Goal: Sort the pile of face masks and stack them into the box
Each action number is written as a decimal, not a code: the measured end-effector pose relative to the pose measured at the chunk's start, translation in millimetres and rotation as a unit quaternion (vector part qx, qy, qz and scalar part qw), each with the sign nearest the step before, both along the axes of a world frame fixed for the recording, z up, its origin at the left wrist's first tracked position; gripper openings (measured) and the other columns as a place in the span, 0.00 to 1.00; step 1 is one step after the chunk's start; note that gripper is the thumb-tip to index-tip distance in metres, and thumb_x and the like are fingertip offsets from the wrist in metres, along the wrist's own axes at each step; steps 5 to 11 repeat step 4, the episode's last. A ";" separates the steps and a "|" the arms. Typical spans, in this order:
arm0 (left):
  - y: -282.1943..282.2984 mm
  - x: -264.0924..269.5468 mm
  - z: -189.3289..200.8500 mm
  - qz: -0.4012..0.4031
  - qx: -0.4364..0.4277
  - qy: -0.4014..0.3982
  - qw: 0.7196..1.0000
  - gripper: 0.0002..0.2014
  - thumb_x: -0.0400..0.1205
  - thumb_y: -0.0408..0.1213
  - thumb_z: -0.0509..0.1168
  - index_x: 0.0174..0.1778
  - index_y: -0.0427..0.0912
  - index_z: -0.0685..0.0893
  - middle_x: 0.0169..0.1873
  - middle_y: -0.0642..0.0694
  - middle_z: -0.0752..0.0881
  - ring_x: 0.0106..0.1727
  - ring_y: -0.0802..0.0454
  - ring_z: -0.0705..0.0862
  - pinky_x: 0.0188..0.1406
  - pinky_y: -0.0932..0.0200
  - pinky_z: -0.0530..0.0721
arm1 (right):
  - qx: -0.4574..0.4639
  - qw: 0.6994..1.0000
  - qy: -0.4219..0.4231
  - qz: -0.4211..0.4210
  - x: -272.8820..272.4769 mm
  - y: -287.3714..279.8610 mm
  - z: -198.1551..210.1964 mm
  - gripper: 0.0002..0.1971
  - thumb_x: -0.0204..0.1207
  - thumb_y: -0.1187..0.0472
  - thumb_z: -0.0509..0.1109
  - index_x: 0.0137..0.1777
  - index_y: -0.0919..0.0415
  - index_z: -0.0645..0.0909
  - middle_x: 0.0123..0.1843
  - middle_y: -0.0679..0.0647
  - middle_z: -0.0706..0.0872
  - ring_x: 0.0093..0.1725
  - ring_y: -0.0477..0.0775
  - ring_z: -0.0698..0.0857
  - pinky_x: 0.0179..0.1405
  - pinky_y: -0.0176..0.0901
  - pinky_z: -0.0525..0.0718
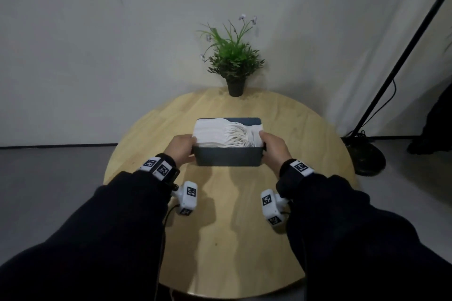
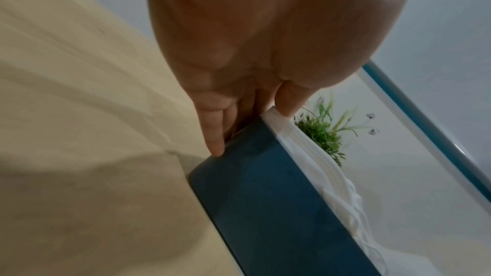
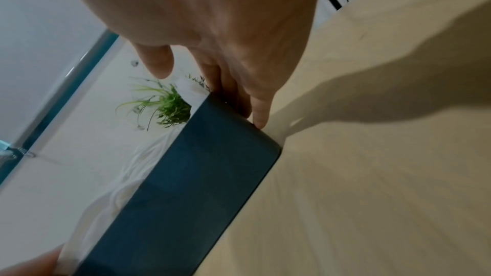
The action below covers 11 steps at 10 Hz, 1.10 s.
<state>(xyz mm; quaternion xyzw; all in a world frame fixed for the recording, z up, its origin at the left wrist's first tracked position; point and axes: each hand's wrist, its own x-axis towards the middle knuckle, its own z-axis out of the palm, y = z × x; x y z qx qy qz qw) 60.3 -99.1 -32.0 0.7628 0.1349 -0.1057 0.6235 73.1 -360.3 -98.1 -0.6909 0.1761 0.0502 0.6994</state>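
Observation:
A dark blue box [image 1: 227, 159] sits at the middle of the round wooden table [image 1: 232, 239], filled with a stack of white face masks [image 1: 215, 132] whose ear loops bunch toward the right. My left hand [image 1: 182, 148] grips the box's left end, thumb on the masks' edge. My right hand [image 1: 272, 146] grips the right end the same way. In the left wrist view the left hand [image 2: 255, 112] has its fingers down the wall of the box [image 2: 265, 196], beside the masks [image 2: 318, 154]. In the right wrist view the right hand [image 3: 220, 83] clasps the box [image 3: 199, 175].
A potted green plant [image 1: 232, 63] stands at the table's far edge, behind the box. A black lamp stand [image 1: 367, 154] with a cable is on the floor to the right. Bare tabletop lies in front of the box.

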 end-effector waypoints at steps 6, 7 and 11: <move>23.5 -17.5 -12.5 0.014 0.005 -0.002 1.000 0.27 0.92 0.46 0.60 0.88 0.50 0.67 0.84 0.47 0.71 0.83 0.40 0.71 0.80 0.39 0.72 | -0.160 0.984 0.037 0.061 -71.7 24.4 27.9 0.38 0.75 0.41 0.72 0.82 0.60 0.72 0.76 0.61 0.81 0.71 0.64 0.83 0.74 0.63 0.81; 23.5 -17.5 -12.5 0.014 0.005 -0.002 1.000 0.27 0.92 0.46 0.60 0.88 0.50 0.67 0.84 0.47 0.71 0.83 0.40 0.71 0.80 0.39 0.72 | -0.160 0.984 0.037 0.061 -71.7 24.4 27.9 0.38 0.75 0.41 0.72 0.82 0.60 0.72 0.76 0.61 0.81 0.71 0.64 0.83 0.74 0.63 0.81; 23.5 -17.5 -12.5 0.014 0.005 -0.002 1.000 0.27 0.92 0.46 0.60 0.88 0.50 0.67 0.84 0.47 0.71 0.83 0.40 0.71 0.80 0.39 0.72 | -0.160 0.984 0.037 0.061 -71.7 24.4 27.9 0.38 0.75 0.41 0.72 0.82 0.60 0.72 0.76 0.61 0.81 0.71 0.64 0.83 0.74 0.63 0.81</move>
